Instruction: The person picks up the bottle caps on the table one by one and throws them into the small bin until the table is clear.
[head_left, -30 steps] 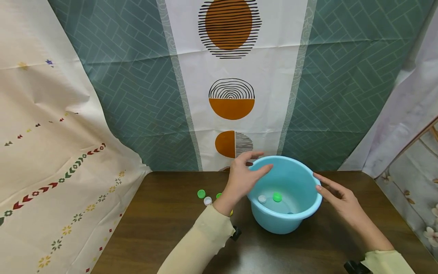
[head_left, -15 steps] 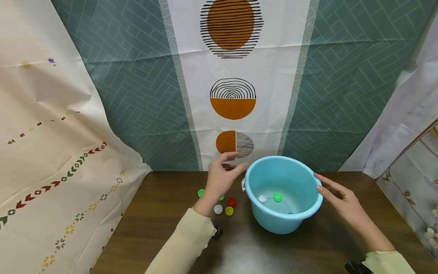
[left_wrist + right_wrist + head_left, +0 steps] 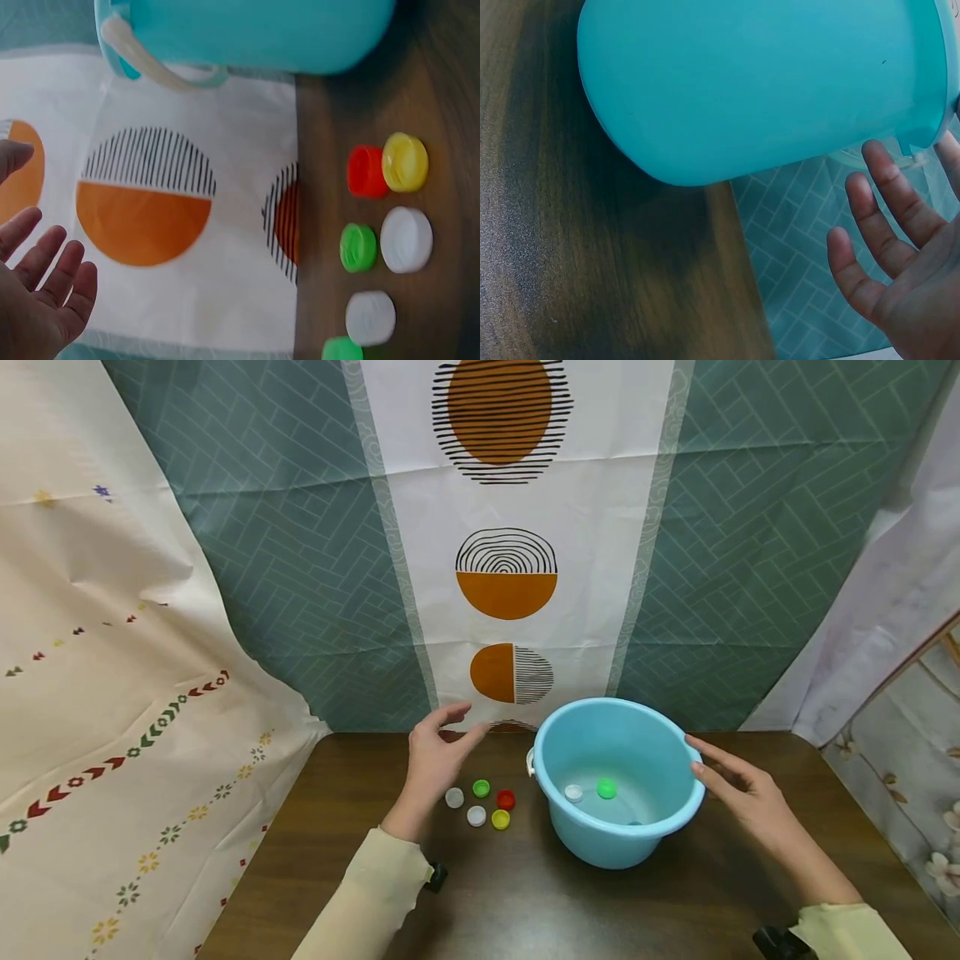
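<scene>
A light blue bucket [image 3: 618,847] stands upright on the table, with a white bottle cap [image 3: 573,793] and a green bottle cap [image 3: 607,788] inside. Something small at its near inner wall is mostly hidden by the rim. My right hand [image 3: 738,785] touches the bucket's right rim with thumb and forefinger; its other fingers lie loosely extended below the rim in the right wrist view. My left hand [image 3: 435,760] hovers left of the bucket, fingers relaxed, holding nothing. Near it lie a red cap [image 3: 506,799], a yellow cap [image 3: 500,819], white caps [image 3: 476,816] and green caps [image 3: 358,247].
The brown wooden table [image 3: 495,910] ends at a back edge against a patterned cloth [image 3: 337,610]. A cream cloth [image 3: 150,760] hangs at the left and a floral cloth [image 3: 900,793] at the right. A white handle [image 3: 142,56] hangs from the bucket's left side.
My left hand has moved left from over the bucket's rim to beside the caps, uncovering the red, yellow and white ones. My right hand stays at the rim.
</scene>
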### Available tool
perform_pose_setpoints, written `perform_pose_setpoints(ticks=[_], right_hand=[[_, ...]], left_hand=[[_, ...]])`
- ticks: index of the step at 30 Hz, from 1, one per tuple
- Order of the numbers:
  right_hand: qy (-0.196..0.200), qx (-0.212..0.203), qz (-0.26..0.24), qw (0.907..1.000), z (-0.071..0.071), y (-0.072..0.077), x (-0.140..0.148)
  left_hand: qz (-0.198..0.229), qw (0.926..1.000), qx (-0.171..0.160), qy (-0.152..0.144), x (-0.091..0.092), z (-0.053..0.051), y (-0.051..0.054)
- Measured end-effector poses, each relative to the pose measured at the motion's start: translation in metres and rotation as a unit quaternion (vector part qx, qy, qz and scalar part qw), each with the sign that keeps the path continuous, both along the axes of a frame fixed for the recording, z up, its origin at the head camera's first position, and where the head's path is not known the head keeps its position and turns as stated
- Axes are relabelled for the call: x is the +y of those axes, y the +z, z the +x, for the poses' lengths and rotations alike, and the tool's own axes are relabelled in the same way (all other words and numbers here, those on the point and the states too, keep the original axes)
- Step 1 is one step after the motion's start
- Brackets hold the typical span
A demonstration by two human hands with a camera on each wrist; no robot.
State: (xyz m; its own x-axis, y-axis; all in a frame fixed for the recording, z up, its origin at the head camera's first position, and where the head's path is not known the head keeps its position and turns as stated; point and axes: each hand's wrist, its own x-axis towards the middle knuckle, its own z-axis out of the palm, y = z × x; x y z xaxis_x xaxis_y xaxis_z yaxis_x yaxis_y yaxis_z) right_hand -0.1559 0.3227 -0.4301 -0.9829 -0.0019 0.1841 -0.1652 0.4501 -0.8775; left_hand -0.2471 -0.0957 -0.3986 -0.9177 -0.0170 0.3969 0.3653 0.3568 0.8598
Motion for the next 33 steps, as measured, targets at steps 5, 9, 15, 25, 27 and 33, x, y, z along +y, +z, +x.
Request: perform_pose_setpoints(ticks=[5,9,15,25,27,33], right_hand=[[0.003,0.000,0.005,1.0000,-0.001,0.000,-0.001],[0.003,-0.003,0.007,1.0000,-0.002,0.000,-0.001],[0.001,-0.002,-0.006,1.0000,-0.002,0.000,0.001],[0.008,-0.001,-0.011,0.9999,-0.003,-0.005,0.001],[0.009,-0.001,-0.013,0.9999,-0.003,-0.006,0.001],[0.005,0.001,-0.009,0.9999,-0.002,-0.006,0.001]], left_hand=[[-0.011,0.9997,0.002,0.021,-0.021,0.000,-0.007],[-0.020,0.9991,0.004,0.038,-0.038,-0.001,-0.014],[-0.045,0.9970,-0.016,0.062,-0.061,-0.003,-0.028],[-0.094,0.9899,-0.062,0.087,-0.083,-0.013,-0.059],[-0.108,0.9879,-0.074,0.084,-0.085,-0.015,-0.065],[-0.146,0.9803,-0.123,0.050,-0.091,-0.019,-0.078]])
